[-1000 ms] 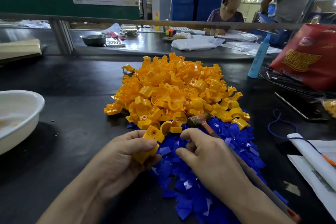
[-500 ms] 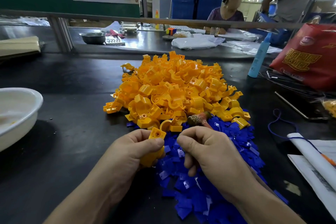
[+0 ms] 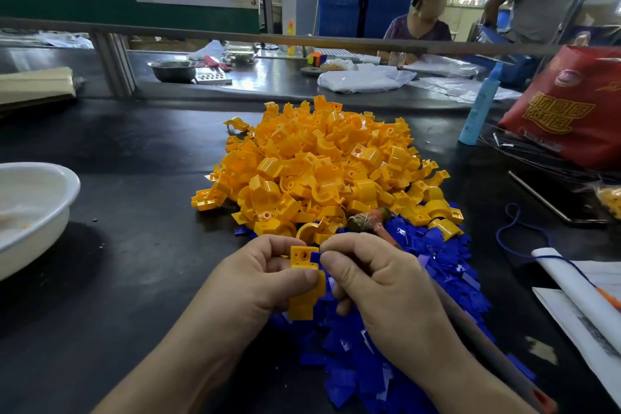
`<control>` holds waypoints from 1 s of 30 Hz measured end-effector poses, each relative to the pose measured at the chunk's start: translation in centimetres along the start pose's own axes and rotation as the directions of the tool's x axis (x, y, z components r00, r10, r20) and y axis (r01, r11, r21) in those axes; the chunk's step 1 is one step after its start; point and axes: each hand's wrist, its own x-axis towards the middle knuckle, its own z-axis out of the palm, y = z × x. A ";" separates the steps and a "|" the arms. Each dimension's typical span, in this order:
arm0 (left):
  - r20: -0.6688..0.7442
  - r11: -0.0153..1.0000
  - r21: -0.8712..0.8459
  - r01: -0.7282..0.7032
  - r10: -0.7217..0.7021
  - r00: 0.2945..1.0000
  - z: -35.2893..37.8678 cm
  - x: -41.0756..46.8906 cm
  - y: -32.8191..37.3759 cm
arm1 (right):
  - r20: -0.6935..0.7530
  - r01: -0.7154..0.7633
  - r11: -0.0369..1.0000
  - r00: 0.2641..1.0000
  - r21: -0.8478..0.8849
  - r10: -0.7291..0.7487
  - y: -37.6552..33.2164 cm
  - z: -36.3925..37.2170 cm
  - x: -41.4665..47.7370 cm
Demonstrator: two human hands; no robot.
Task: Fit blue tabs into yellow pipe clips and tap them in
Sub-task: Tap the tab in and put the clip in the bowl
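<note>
left hand [image 3: 255, 282] grips yellow clip [image 3: 302, 260]; right hand [image 3: 379, 289] pinches blue tab [image 3: 315, 256] (touching it).

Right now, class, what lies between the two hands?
Head view: a clip in the left hand, and a tab the right hand pinches against it.

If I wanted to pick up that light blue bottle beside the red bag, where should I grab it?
Probably round the middle of the light blue bottle, coming from its left. It stands upright and slim, its left side is open, and the red bag crowds its right.
</note>
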 end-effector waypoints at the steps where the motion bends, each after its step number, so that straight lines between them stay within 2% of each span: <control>1: 0.008 1.000 0.017 -0.009 0.008 1.000 0.1 0.0 0.0 | -0.005 0.015 1.000 1.000 -0.019 -0.015 0.0 0.1 0.0; 7: 0.030 0.994 0.093 -0.063 0.061 0.998 0.2 0.1 -0.1 | -0.012 0.143 0.967 0.989 -0.212 -0.149 0.1 0.3 0.1; 9: 0.020 0.994 0.078 -0.077 0.076 0.997 0.1 0.1 -0.4 | -0.006 0.159 0.963 0.986 -0.219 -0.165 0.1 0.3 0.0; 15: 0.011 0.992 0.043 -0.120 0.119 0.993 0.4 0.0 -0.4 | -0.062 0.023 0.994 0.998 -0.105 -0.029 0.6 0.0 0.3; 21: 0.016 0.994 0.024 -0.107 0.107 0.994 0.4 -0.3 -0.3 | 0.087 -0.124 0.980 0.990 0.157 0.112 1.0 -0.2 0.5; 30: 0.026 0.995 0.037 -0.096 0.095 0.995 0.5 -0.3 -0.1 | 0.071 -0.061 0.989 0.996 0.134 0.052 1.1 -0.3 0.5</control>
